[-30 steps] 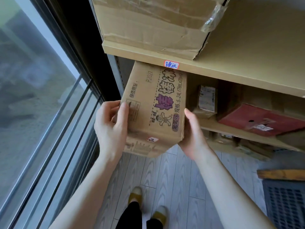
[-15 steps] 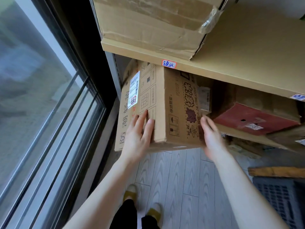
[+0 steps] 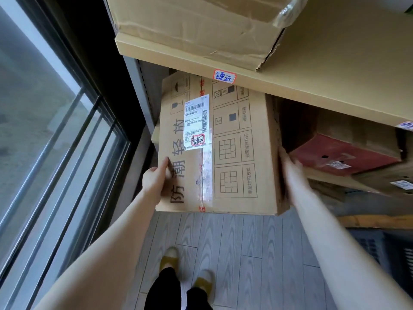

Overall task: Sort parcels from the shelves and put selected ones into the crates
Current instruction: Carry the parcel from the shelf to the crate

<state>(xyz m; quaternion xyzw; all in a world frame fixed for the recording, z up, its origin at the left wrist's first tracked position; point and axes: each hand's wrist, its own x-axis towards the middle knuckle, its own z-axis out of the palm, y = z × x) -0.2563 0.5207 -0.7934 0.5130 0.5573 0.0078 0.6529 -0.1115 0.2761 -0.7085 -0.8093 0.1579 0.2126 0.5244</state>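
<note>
Under the upper shelf, at its left end: box, jutting out past the front edge over the floor, top face up, with a white label and clear tape down the seam. Gripped at the left edge by the left hand, thumb laid on top, fingers hidden round the side. Pressed on the right side by the right hand, fingers straight and flat against the cardboard. Just right of the box and deeper in, a red parcel, with more cartons below it. Close overhead, the shelf edge with a handwritten tag and a large carton on top, hiding the box's far end. Hard to the left, a shelf post, then a window. Low at the right, part of a dark crate
</note>
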